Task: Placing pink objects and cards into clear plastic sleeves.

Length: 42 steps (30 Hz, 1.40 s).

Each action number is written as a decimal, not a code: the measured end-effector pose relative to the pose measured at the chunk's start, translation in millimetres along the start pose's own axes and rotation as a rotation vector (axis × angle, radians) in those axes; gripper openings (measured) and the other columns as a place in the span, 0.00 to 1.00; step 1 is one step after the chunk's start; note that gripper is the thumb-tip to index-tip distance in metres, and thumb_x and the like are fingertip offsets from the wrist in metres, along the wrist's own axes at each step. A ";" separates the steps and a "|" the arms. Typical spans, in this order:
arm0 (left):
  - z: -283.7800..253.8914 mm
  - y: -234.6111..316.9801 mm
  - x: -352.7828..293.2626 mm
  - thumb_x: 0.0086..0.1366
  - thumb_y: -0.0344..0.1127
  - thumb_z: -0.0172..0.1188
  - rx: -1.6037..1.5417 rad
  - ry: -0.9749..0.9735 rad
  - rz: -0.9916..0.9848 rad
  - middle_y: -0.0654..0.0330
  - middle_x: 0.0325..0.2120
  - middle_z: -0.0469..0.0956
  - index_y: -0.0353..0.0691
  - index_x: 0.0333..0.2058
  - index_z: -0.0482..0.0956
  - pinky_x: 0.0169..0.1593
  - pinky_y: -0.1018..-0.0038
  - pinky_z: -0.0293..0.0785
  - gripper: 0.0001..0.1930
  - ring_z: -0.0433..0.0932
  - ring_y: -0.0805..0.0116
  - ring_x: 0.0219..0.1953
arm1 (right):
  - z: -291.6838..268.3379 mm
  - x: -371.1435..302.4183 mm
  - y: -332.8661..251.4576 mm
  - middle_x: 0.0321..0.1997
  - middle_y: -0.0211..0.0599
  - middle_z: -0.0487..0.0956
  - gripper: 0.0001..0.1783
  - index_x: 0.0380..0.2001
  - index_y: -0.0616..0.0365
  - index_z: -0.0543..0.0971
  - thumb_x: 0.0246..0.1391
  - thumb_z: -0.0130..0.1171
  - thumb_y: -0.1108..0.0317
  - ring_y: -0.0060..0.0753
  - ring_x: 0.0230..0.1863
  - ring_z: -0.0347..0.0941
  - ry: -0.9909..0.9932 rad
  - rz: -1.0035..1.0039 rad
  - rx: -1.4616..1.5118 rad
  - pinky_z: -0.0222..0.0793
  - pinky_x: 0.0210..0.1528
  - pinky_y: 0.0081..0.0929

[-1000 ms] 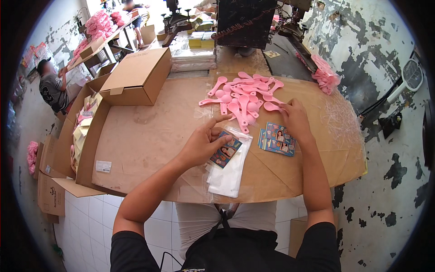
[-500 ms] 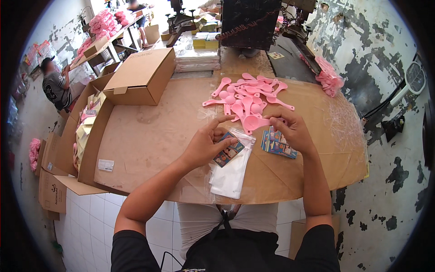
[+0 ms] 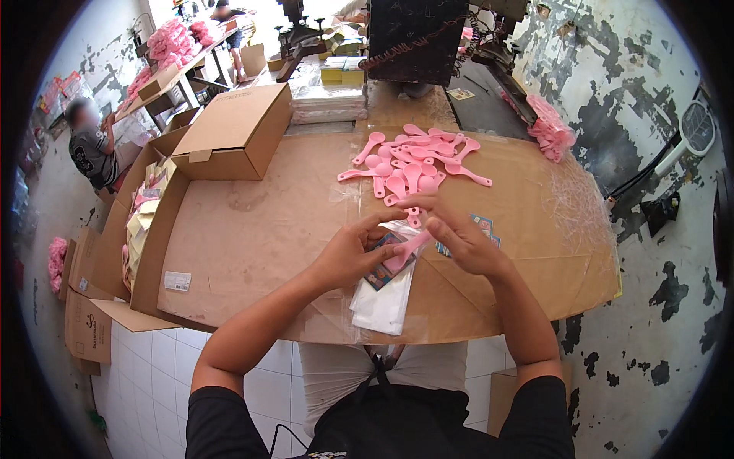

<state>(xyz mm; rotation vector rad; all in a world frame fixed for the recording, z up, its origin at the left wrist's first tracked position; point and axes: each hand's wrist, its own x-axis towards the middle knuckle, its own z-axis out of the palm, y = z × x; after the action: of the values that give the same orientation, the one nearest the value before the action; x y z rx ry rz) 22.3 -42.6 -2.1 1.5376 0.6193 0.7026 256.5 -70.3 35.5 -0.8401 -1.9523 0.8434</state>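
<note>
My left hand (image 3: 345,254) pinches a small dark printed card (image 3: 378,278) above a stack of clear plastic bags (image 3: 378,312). A pink measuring spoon (image 3: 411,246) lies across the card, its bowl by my left thumb and its handle pointing toward my right hand (image 3: 472,243). That hand's fingers are stretched out over the handle, the thumb apart from them and close to the handle's end. Beyond both hands is a heap of pink spoons (image 3: 413,174). Partly hidden behind my right hand is a stack of blue printed cards (image 3: 483,223).
A closed cardboard box (image 3: 229,138) stands back left, beside an open carton (image 3: 157,245) of packed items. A black machine (image 3: 417,42) rises at the far edge. Pink bundles (image 3: 550,130) lie at the far right. A seated person (image 3: 95,149) is off to the left.
My right hand has brought a pink spoon from the heap's near edge leftward onto the card, and its fingers have straightened. The left hand keeps its hold on the card.
</note>
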 end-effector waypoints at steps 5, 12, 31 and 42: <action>-7.1 10.0 -2.9 0.71 0.32 0.61 -0.179 -0.081 -0.001 0.55 0.48 0.82 0.32 0.65 0.62 0.51 0.76 0.76 0.28 0.79 0.75 0.49 | 11.2 7.5 -11.2 0.66 0.42 0.70 0.26 0.64 0.59 0.69 0.68 0.48 0.59 0.38 0.69 0.63 -0.073 0.069 0.728 0.53 0.71 0.36; -14.0 14.9 -5.0 0.73 0.33 0.58 -0.293 -0.264 -0.064 0.55 0.52 0.79 0.35 0.67 0.60 0.56 0.74 0.73 0.28 0.77 0.73 0.54 | -7.0 10.2 -39.4 0.49 0.34 0.78 0.07 0.42 0.57 0.80 0.61 0.61 0.69 0.34 0.58 0.72 -0.088 -0.091 0.041 0.66 0.60 0.35; -2.5 40.1 -16.5 0.71 0.31 0.60 0.064 0.023 0.371 0.56 0.46 0.84 0.34 0.60 0.71 0.58 0.71 0.75 0.21 0.81 0.69 0.52 | -4.5 26.2 -108.2 0.33 0.39 0.78 0.06 0.37 0.60 0.80 0.57 0.62 0.72 0.39 0.35 0.76 0.062 -0.077 -0.582 0.72 0.37 0.33; 0.1 39.8 -21.6 0.67 0.31 0.64 0.319 0.249 0.431 0.55 0.33 0.87 0.35 0.62 0.71 0.43 0.73 0.81 0.26 0.87 0.71 0.36 | 24.3 41.2 -75.8 0.45 0.34 0.77 0.14 0.38 0.57 0.79 0.46 0.65 0.70 0.37 0.49 0.73 0.214 -0.487 -1.123 0.65 0.50 0.35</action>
<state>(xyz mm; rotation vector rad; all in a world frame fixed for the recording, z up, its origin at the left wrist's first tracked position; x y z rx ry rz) 7.1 -61.9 36.0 1.9238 0.6103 1.1791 199.3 -85.1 102.9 -0.9119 -2.2206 -0.6952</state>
